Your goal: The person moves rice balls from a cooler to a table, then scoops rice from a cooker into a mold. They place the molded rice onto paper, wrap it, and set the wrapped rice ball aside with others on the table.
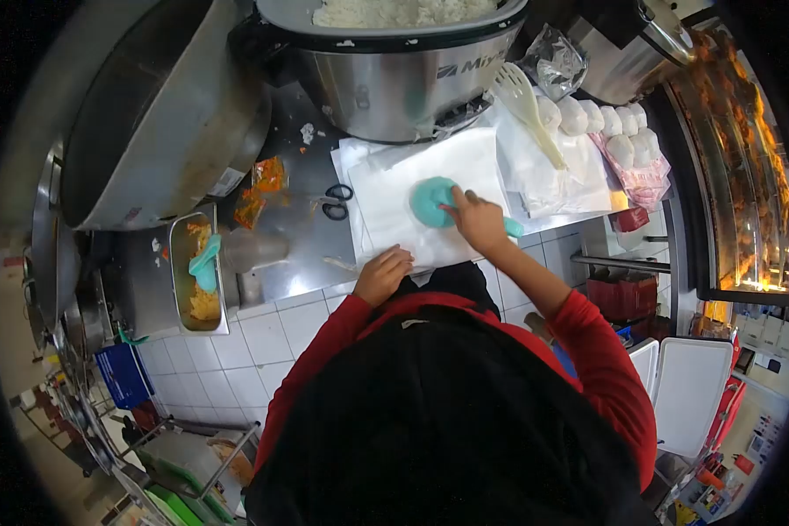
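My right hand grips a turquoise plastic scoop. Its rounded bowl faces up over a stack of white paper sheets, and the end of its handle shows beyond my wrist. Whatever lies beneath the bowl is hidden. At the near edge of the stack, my left hand lies on the paper with nothing visible in it. Just beyond the sheets stands a large steel rice cooker, filled with white rice. Black-handled scissors lie left of the paper.
White wrapped bundles sit in rows at the right, beside a pale slotted spatula. Left, a metal pan holds yellowish food and a turquoise utensil. A huge pot leans behind it. A lit glass cabinet stands far right.
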